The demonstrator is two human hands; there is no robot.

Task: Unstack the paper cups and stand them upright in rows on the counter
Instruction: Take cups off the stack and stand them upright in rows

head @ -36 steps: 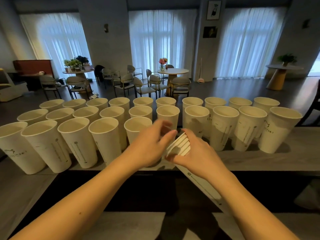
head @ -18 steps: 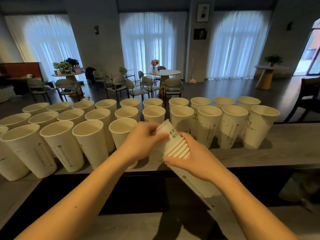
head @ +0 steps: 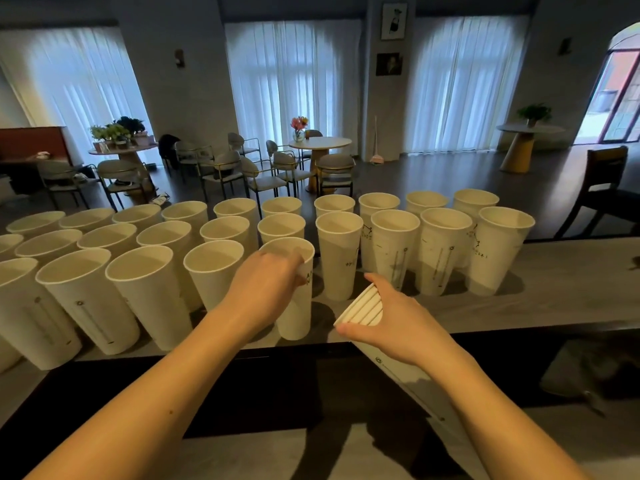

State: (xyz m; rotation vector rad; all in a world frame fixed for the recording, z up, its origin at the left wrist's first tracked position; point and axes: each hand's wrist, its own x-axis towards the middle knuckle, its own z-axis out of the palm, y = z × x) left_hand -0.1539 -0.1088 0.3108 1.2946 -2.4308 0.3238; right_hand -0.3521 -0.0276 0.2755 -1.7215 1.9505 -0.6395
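Grey counter [head: 571, 292]; upright white paper cups [head: 391, 251] in three rows, left to right. Dark object [head: 635, 262] at far right edge, unidentifiable.

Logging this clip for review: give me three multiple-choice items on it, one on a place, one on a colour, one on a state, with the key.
1. Where does the cup under the left hand stand?
A. at the near row's right end
B. in the far row
C. on the floor

2. What colour are the flowers on the middle round table?
A. blue
B. pink and red
C. white

3. What is the right hand doing?
A. resting flat on the counter
B. hanging idle
C. gripping a tilted stack

Key: 1 A, it stands on the counter right of the other near cups; 2 B, the blooms show pink and red; 3 C, fingers curl round nested rims.
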